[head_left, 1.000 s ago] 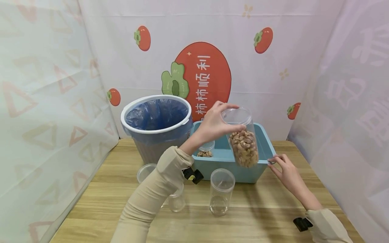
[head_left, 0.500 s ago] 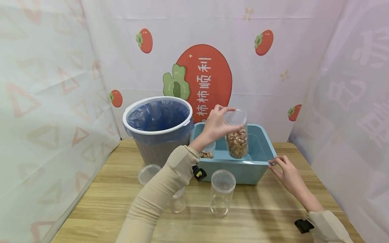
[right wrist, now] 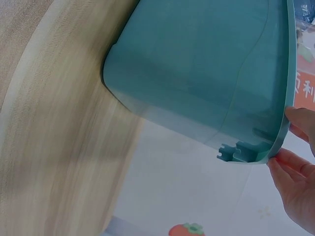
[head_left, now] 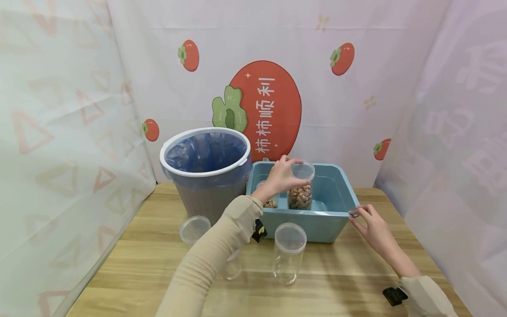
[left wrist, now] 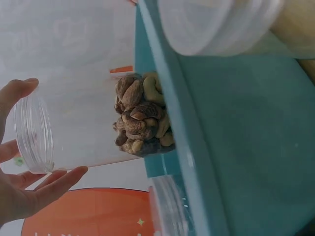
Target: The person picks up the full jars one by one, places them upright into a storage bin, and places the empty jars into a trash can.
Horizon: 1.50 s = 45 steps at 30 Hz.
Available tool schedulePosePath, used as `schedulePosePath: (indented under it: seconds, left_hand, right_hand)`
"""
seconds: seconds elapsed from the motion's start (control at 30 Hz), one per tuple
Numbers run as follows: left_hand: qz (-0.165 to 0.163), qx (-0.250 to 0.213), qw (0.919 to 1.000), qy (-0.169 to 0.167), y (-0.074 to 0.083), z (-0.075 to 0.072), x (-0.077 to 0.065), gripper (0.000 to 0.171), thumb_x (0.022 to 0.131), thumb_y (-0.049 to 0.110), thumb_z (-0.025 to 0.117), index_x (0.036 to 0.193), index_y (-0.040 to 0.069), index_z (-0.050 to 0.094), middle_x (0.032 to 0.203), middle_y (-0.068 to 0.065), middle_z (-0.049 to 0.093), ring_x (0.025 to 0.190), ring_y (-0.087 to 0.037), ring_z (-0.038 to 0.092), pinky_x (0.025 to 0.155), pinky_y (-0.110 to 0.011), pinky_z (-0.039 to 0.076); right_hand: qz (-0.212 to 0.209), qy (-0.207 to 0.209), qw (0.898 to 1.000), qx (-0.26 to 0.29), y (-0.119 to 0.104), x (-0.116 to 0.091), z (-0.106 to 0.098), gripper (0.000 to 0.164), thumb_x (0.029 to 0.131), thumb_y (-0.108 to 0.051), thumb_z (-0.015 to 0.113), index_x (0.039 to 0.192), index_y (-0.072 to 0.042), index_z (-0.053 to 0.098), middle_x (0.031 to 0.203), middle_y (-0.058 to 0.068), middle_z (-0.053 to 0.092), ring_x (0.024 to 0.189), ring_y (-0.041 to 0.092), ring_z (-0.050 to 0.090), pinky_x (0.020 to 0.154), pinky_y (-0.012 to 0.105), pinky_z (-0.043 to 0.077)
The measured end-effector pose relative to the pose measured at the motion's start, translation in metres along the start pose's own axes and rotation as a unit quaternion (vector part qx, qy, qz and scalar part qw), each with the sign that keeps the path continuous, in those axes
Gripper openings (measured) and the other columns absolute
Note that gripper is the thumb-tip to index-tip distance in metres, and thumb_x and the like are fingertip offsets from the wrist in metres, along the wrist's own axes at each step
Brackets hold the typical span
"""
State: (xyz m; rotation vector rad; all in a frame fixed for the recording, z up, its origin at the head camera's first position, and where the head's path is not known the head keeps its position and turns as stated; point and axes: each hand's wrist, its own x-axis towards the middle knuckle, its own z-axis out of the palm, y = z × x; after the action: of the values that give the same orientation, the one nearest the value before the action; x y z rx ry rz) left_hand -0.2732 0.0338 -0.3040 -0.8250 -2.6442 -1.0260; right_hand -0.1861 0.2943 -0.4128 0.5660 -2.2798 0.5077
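Note:
My left hand (head_left: 282, 177) grips a clear plastic jar (left wrist: 81, 128) near its lidded top, thumb and fingers on either side. Cashew nuts (head_left: 299, 197) fill the lower part of that jar. It stands upright inside the blue bin (head_left: 303, 226), its base hidden behind the front wall. Left of it in the bin is another clear jar (left wrist: 170, 206) with some nuts, partly covered by the left wrist. My right hand (head_left: 372, 226) pinches the bin's front right rim corner, as the right wrist view also shows.
A trash can (head_left: 211, 193) with a blue liner stands left of the bin. In front of the bin is a clear lidded jar (head_left: 289, 255). More clear jars (head_left: 195, 229) are partly behind the left sleeve. The wooden table (head_left: 130, 264) has cloth walls around it.
My left hand has moved the jar of cashews left and down, from above the bin's front edge into the bin, and the jar has straightened. The right hand stays on the rim.

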Motion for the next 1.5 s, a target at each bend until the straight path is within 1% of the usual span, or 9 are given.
schedulePosePath:
  seconds: [0.27, 0.5, 0.57, 0.7, 0.9, 1.03, 1.13, 1.3, 1.5]
  left_hand:
    - [0.002, 0.018, 0.9991, -0.037, -0.014, 0.015, -0.001, 0.055, 0.071, 0.036, 0.072, 0.118, 0.013, 0.057, 0.107, -0.008, 0.050, 0.090, -0.018, 0.048, 0.070, -0.027, 0.042]
    - [-0.014, 0.018, 0.9973, -0.070, -0.023, 0.023, -0.003, 0.055, 0.072, 0.035, 0.072, 0.120, 0.015, 0.056, 0.112, -0.007, 0.050, 0.098, -0.018, 0.048, 0.079, -0.032, 0.042]
    - [-0.018, 0.025, 0.9965, -0.077, -0.026, 0.025, -0.003, 0.055, 0.072, 0.035, 0.072, 0.121, 0.016, 0.056, 0.114, -0.007, 0.049, 0.100, -0.018, 0.048, 0.081, -0.033, 0.042]
    - [-0.016, 0.043, 0.9948, -0.091, -0.031, 0.030, -0.004, 0.055, 0.073, 0.035, 0.071, 0.121, 0.016, 0.055, 0.117, -0.007, 0.049, 0.102, -0.018, 0.049, 0.083, -0.032, 0.042]
    - [-0.011, 0.038, 0.9930, -0.111, -0.034, 0.035, -0.005, 0.054, 0.074, 0.035, 0.070, 0.123, 0.016, 0.054, 0.121, -0.008, 0.048, 0.107, -0.019, 0.047, 0.086, -0.035, 0.040]
    - [-0.007, 0.044, 0.9910, -0.127, -0.036, 0.039, -0.006, 0.055, 0.075, 0.035, 0.069, 0.123, 0.015, 0.053, 0.122, -0.007, 0.048, 0.110, -0.018, 0.046, 0.089, -0.036, 0.039]
    - [-0.002, 0.053, 0.9891, -0.137, -0.038, 0.043, -0.006, 0.055, 0.075, 0.036, 0.069, 0.123, 0.015, 0.052, 0.122, -0.007, 0.048, 0.110, -0.018, 0.046, 0.089, -0.033, 0.039]
    - [-0.001, 0.066, 0.9855, -0.157, -0.041, 0.049, -0.005, 0.054, 0.075, 0.035, 0.069, 0.121, 0.012, 0.052, 0.120, -0.006, 0.049, 0.108, -0.017, 0.047, 0.087, -0.030, 0.040]
    - [-0.011, 0.081, 0.9810, -0.176, -0.039, 0.049, -0.003, 0.057, 0.075, 0.035, 0.069, 0.122, 0.010, 0.049, 0.121, -0.008, 0.049, 0.109, -0.017, 0.047, 0.087, -0.029, 0.040]
  right_hand:
    - [0.002, 0.000, 1.000, 0.000, 0.001, 0.000, 0.000, 0.030, 0.058, 0.010, 0.074, 0.082, -0.003, 0.062, 0.083, 0.009, 0.050, 0.066, 0.018, 0.050, 0.058, 0.014, 0.035]
    - [0.002, 0.001, 1.000, 0.000, 0.001, 0.001, 0.001, 0.027, 0.060, 0.009, 0.073, 0.082, -0.003, 0.062, 0.086, 0.012, 0.051, 0.066, 0.021, 0.052, 0.053, 0.027, 0.041]
    - [0.002, 0.000, 1.000, -0.001, 0.001, 0.002, 0.001, 0.028, 0.060, 0.010, 0.073, 0.082, -0.003, 0.062, 0.085, 0.012, 0.051, 0.066, 0.020, 0.051, 0.052, 0.029, 0.041]
    - [0.001, 0.002, 1.000, -0.003, 0.002, 0.002, 0.001, 0.029, 0.058, 0.010, 0.074, 0.081, -0.003, 0.062, 0.085, 0.011, 0.051, 0.065, 0.019, 0.050, 0.052, 0.027, 0.041]
    - [0.000, 0.002, 1.000, -0.003, 0.002, 0.001, 0.002, 0.029, 0.058, 0.011, 0.074, 0.081, -0.003, 0.062, 0.085, 0.012, 0.051, 0.065, 0.020, 0.051, 0.051, 0.029, 0.042]
    - [0.002, 0.001, 1.000, -0.002, 0.002, 0.000, 0.002, 0.029, 0.058, 0.010, 0.074, 0.081, -0.004, 0.062, 0.085, 0.012, 0.051, 0.066, 0.021, 0.053, 0.052, 0.027, 0.041]
    - [0.002, 0.003, 1.000, -0.004, 0.002, 0.000, 0.002, 0.029, 0.058, 0.009, 0.074, 0.081, -0.004, 0.062, 0.085, 0.012, 0.051, 0.066, 0.022, 0.053, 0.052, 0.024, 0.041]
    - [-0.002, 0.001, 1.000, -0.001, 0.002, 0.000, 0.003, 0.028, 0.059, 0.009, 0.074, 0.082, -0.003, 0.062, 0.085, 0.012, 0.051, 0.067, 0.023, 0.054, 0.052, 0.028, 0.043]
    - [-0.004, 0.001, 1.000, -0.003, 0.002, 0.001, 0.001, 0.026, 0.061, 0.008, 0.074, 0.082, -0.003, 0.063, 0.085, 0.012, 0.052, 0.067, 0.021, 0.054, 0.055, 0.024, 0.042]
